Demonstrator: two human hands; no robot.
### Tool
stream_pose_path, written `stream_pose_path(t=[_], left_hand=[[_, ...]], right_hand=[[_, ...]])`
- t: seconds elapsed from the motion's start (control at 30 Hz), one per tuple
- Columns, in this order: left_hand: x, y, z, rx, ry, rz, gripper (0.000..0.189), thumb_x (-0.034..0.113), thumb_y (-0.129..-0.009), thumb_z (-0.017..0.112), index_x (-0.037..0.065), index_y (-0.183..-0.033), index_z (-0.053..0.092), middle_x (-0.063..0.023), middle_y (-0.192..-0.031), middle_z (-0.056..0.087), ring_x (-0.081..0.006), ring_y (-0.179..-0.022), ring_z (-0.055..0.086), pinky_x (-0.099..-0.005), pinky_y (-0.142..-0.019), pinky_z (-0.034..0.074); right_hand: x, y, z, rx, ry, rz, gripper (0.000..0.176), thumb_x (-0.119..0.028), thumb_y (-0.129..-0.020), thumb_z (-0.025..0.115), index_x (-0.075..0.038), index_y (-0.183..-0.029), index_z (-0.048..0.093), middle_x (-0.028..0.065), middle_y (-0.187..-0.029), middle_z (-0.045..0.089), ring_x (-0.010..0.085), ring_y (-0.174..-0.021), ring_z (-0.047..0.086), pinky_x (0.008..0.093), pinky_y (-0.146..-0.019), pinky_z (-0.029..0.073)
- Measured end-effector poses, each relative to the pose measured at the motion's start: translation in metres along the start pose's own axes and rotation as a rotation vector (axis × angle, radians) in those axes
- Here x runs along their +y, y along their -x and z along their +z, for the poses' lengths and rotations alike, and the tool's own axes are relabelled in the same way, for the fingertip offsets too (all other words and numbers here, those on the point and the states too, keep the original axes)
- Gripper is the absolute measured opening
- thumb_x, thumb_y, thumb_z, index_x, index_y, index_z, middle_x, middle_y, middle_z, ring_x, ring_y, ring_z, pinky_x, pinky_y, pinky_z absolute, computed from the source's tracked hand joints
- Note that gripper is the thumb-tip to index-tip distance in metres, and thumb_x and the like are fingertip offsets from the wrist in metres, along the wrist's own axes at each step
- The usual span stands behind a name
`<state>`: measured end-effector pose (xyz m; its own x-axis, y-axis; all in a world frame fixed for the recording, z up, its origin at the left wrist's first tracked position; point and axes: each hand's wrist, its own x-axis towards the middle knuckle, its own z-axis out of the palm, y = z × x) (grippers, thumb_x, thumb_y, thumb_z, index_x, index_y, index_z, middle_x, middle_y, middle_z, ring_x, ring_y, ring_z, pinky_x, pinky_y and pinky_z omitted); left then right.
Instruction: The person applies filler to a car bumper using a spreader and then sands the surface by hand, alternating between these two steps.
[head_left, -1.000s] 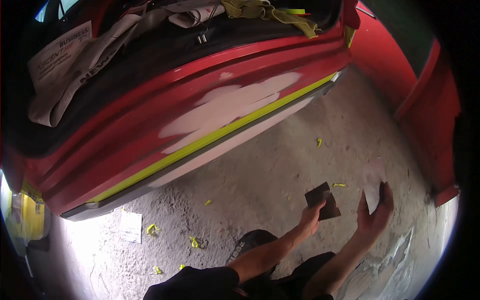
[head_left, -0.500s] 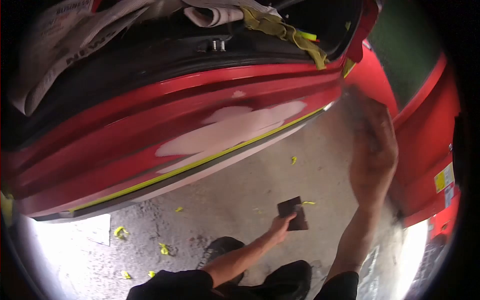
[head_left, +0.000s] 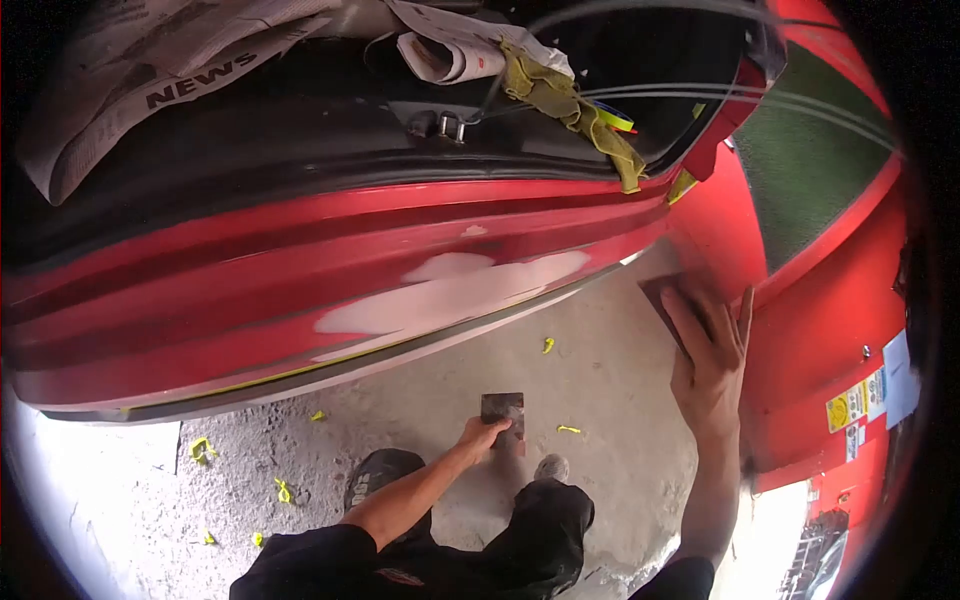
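So, nearest the camera, at 6 o'clock, there are dark trousers [head_left: 545,525] and a black shoe [head_left: 378,482]; the person is crouched low on the concrete floor [head_left: 620,420].

Just above that, also around 6 o'clock, the left hand [head_left: 485,437] is closed on the lower edge of a dark square sheet [head_left: 502,407]. It's pinched by fingers and thumb, so the sheet stands up clear of the floor. My guess is it's parked there out of the way, since it touches nothing else.

Yellow scraps [head_left: 548,345] are scattered over the floor, from 8 o'clock round to the middle.

Out at 4 o'clock the right hand [head_left: 712,355] is raised with the fingers straight and spread. The palm lies flat on what looks like a dull sheet [head_left: 662,295] at the edge of the red side panel [head_left: 810,320]. A flat hand like that probably keeps the sheet pressed evenly against the surface. I can't tell what the sheet's made of.

Further back, the red sill [head_left: 230,300] runs across from 9 to 3 o'clock, with pale patches [head_left: 450,295] near the centre, well apart from both hands.

Farthest off, newspaper [head_left: 150,85] at 10 o'clock and a yellow cloth [head_left: 565,100] at 1 o'clock hang over the dark opening, seemingly covering it.
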<state>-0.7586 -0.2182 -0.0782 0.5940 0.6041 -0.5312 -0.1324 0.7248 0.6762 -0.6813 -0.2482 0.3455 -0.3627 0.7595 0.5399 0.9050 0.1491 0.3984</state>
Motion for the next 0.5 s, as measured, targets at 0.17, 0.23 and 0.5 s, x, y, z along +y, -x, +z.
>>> stream_pose_path(t=[0.17,0.23,0.5], left_hand=[[0.023,0.0,0.004,0.032,0.048,0.05,0.063,0.035,-0.082,0.077,-0.006,-0.126,0.058,-0.018,-0.129,0.058,-0.0293,-0.116,0.055,-0.0422,-0.097,0.043],[0.02,-0.015,-0.002,0.056,0.095,0.09,0.059,0.033,-0.082,0.078,-0.005,-0.124,0.06,-0.0167,-0.125,0.061,-0.0279,-0.113,0.058,-0.0395,-0.096,0.044],[0.002,-0.036,-0.028,0.408,-0.141,0.329,0.044,0.027,-0.083,0.076,-0.004,-0.113,0.066,-0.0095,-0.103,0.07,-0.0209,-0.089,0.067,-0.0355,-0.08,0.053]], right_hand=[[0.034,0.059,0.055,-0.028,-0.478,0.232,0.046,0.012,-0.077,0.05,-0.006,-0.114,0.069,0.0127,-0.112,0.064,0.0302,-0.108,0.062,0.0491,-0.105,0.039],[0.04,0.094,0.098,-0.092,-0.834,0.375,0.044,0.014,-0.08,0.048,-0.004,-0.115,0.069,0.0151,-0.109,0.065,0.0307,-0.104,0.064,0.0393,-0.097,0.047],[0.045,0.203,0.28,-0.359,-1.338,0.217,0.032,0.01,-0.088,0.051,0.001,-0.114,0.067,0.0182,-0.102,0.066,0.029,-0.094,0.066,0.0319,-0.084,0.05]])
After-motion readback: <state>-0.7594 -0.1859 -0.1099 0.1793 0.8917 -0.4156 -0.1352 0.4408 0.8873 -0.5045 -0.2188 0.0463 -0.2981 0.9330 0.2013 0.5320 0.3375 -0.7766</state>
